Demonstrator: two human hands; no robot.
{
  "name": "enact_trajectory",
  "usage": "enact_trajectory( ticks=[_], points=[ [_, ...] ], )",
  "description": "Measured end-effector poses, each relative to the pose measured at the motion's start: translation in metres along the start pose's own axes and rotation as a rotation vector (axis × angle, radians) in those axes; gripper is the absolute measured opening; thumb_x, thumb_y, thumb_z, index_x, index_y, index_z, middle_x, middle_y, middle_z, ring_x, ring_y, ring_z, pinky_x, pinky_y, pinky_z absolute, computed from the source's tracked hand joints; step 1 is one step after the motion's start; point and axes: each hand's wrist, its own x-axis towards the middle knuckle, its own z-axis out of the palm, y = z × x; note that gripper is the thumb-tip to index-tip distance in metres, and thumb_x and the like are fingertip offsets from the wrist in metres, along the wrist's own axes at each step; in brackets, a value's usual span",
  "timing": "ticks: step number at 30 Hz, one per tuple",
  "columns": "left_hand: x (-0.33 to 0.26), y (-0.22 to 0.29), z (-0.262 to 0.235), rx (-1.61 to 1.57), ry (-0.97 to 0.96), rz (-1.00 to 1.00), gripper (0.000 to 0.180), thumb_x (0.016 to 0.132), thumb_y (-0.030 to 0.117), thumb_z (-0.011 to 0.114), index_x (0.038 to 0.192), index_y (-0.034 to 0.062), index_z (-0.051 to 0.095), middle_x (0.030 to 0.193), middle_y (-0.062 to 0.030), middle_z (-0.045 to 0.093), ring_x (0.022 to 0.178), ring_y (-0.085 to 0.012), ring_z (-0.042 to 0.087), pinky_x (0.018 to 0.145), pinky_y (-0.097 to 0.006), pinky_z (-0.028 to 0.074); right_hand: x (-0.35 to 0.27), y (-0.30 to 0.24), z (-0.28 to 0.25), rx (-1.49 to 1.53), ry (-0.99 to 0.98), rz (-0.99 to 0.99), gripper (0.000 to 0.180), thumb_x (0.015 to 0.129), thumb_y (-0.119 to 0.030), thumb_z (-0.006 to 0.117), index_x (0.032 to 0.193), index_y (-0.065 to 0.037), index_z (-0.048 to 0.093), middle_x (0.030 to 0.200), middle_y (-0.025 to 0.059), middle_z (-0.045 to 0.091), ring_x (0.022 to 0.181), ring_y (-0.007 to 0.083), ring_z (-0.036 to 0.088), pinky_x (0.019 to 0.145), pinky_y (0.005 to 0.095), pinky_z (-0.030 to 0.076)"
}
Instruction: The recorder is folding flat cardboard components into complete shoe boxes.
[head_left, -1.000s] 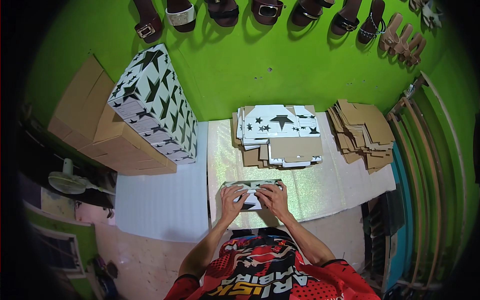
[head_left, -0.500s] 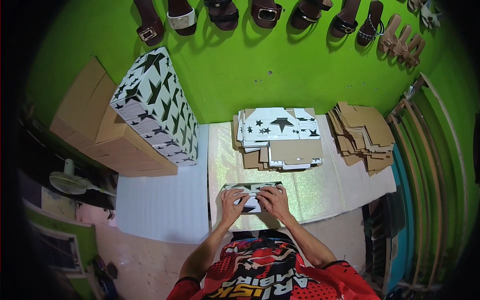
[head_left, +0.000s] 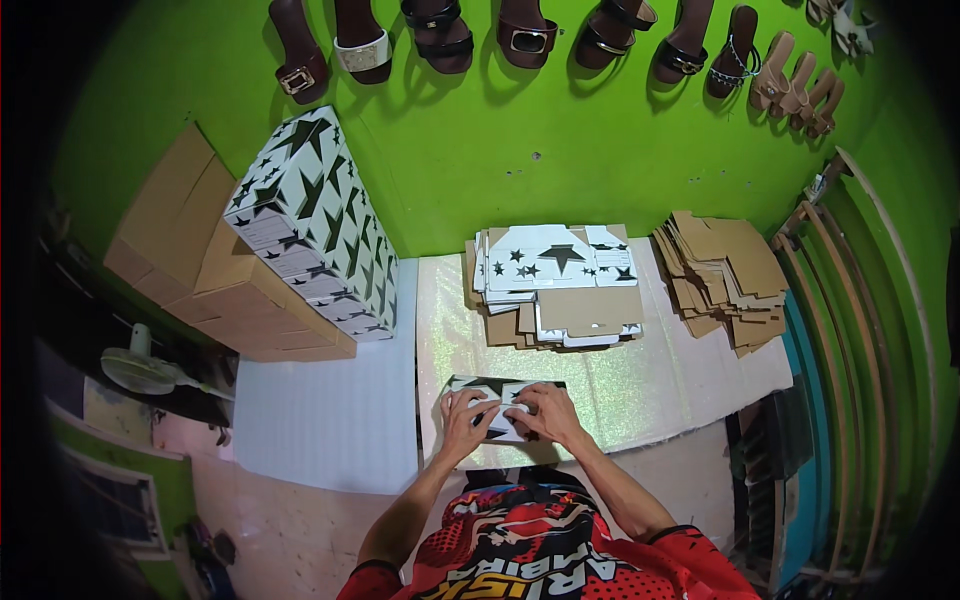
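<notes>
The left hand and the right hand both grasp a small white cardboard box printed with black stars, each grip curled over its top, fingertips near the middle. It lies near the close edge of the pale, shimmering cloth-covered bench, below a stack of flattened white-and-brown star-printed cardboard.

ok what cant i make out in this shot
Head view, small star-patterned box: inside hidden by its panels; parts of its surface covered by the left hand and right hand.
Head view, white-strapped sandal: upper end cut off by the top edge.
Head view, flattened cartons: lower pieces mostly hidden by those above.
</notes>
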Motion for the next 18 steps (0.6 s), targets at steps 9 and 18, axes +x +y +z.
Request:
enact_trajectory(
  ticks=[9,18],
  points=[
    [-0.034,0.001,-0.026,0.115,-0.043,0.033,0.018,0.088,0.031,0.084,0.105,0.0276,0.087,0.159,-0.0103,0.05,0.157,-0.0409,0.024,0.12,-0.074,0.0,-0.039,0.011,0.003,-0.012,-0.168,-0.122,0.064,0.085,-0.07,0.073,0.125,-0.021,0.076,0.158,0.0193,0.05,0.149,0.0481,0.04,0.121,0.0649,0.027],
    [-0.111,0.034,0.006,0.244,0.178,-0.417,0.066,0.086,0.044,0.085,0.146,0.0249,0.066,0.167,-0.0261,0.029,0.155,-0.0448,0.018,0.118,-0.071,0.01,-0.059,0.046,0.009,-0.108,0.0,0.075,0.07,0.081,-0.065,0.081,0.125,-0.011,0.071,0.144,0.0274,0.06,0.132,0.047,0.059,0.111,0.0505,0.048]
  ],
)
